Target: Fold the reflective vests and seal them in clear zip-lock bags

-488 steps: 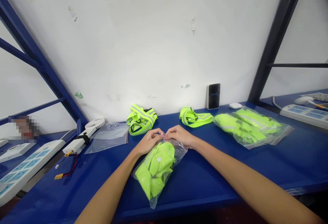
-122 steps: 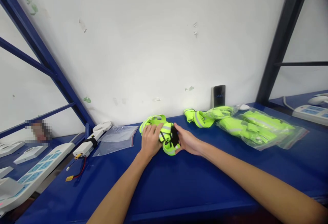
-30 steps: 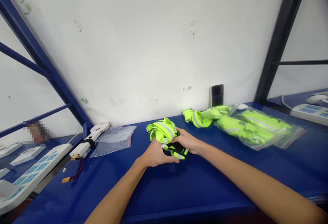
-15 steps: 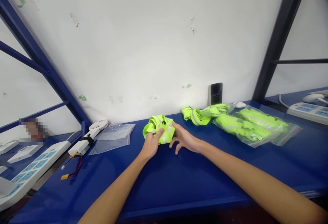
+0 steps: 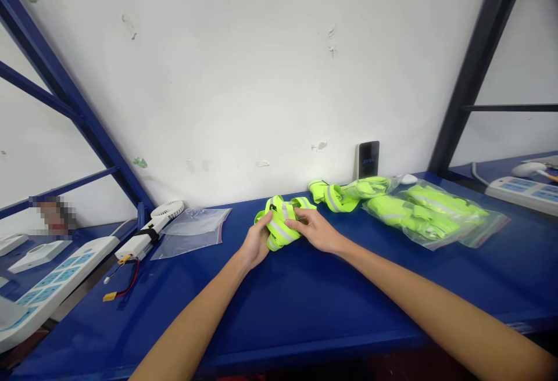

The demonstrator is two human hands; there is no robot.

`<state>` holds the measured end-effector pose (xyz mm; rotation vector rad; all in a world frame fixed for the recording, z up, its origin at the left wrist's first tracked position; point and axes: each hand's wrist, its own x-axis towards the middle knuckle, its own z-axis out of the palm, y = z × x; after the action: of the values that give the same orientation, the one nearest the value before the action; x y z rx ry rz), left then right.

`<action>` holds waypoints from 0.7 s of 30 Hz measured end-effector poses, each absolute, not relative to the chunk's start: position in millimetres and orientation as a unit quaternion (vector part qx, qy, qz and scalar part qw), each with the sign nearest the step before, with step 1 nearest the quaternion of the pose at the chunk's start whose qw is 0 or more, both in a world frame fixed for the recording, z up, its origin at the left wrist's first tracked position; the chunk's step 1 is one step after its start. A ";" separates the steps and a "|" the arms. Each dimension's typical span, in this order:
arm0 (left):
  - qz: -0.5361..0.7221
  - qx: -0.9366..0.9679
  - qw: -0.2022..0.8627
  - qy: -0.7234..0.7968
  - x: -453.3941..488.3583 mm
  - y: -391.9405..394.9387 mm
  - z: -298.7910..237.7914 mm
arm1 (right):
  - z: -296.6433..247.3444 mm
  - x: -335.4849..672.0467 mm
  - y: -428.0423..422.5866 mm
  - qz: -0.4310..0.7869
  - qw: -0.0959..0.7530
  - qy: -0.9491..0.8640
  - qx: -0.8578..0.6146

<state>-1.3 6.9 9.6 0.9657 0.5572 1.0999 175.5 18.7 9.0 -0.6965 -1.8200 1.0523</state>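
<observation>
A bundle of neon-yellow reflective straps (image 5: 281, 227) with silver stripes and a small black fitting is between my hands, above the blue table. My left hand (image 5: 257, 243) grips its left side, thumb on top near the black fitting. On the right side, my right hand (image 5: 317, 229) pinches a strap between thumb and fingers; some fingertips are hidden behind the fabric. Just beyond, a loose bundle of the same straps (image 5: 333, 196) lies on the table. Clear bags with folded neon straps (image 5: 436, 212) rest to its right.
Flat clear zip bags (image 5: 192, 233) lie at left beside a white handheld fan (image 5: 168, 209) with a battery pack and wires. A phone-like device (image 5: 368, 159) leans on the wall. White power strips (image 5: 65, 279) flank the blue table (image 5: 331, 311).
The strap bundle has shifted slightly right and been turned, moving its black fitting to the left. My right hand has gone from spread fingers to pinching a strap.
</observation>
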 end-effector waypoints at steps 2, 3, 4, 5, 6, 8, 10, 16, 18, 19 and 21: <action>0.467 0.433 0.735 0.233 -9.5 10.2 10.3 | 14.2 175.1 13.1 0.462 0.425 -0.737 -0.251; 0.447 0.443 0.744 0.225 -14.4 12.1 10.2 | 16.4 174.5 10.3 0.487 0.410 -0.733 -0.237; 0.421 0.458 0.752 0.219 -19.2 14.0 9.9 | 18.1 173.9 7.9 0.513 0.392 -0.730 -0.226; 0.395 0.475 0.757 0.214 -23.8 15.5 9.5 | 19.1 173.5 6.1 0.537 0.373 -0.724 -0.219; 0.373 0.492 0.757 0.211 -27.7 16.6 9.1 | 19.3 173.3 5.3 0.558 0.354 -0.718 -0.218; 0.353 0.520 0.750 0.209 -31.9 17.2 8.0 | 17.9 173.8 6.5 0.590 0.324 -0.704 -0.225; 0.355 0.536 0.736 0.212 -30.3 15.5 6.6 | 15.0 175.4 10.9 0.609 0.315 -0.689 -0.235; 0.458 0.532 0.670 0.244 -9.0 9.5 5.2 | 10.4 179.1 23.6 0.634 0.352 -0.646 -0.237; 0.495 0.517 0.656 0.239 -6.6 10.9 7.3 | 10.0 178.5 23.6 0.643 0.337 -0.648 -0.230; 0.503 0.516 0.649 0.244 -7.1 12.2 8.3 | 9.5 177.8 23.1 0.647 0.325 -0.650 -0.231; 0.501 0.537 0.618 0.279 -11.0 15.6 8.8 | 7.6 175.9 21.9 0.652 0.306 -0.650 -0.243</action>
<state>-11.0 15.6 8.8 1.2358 0.6426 1.1530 175.9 21.9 7.6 -0.6432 -1.7195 1.7243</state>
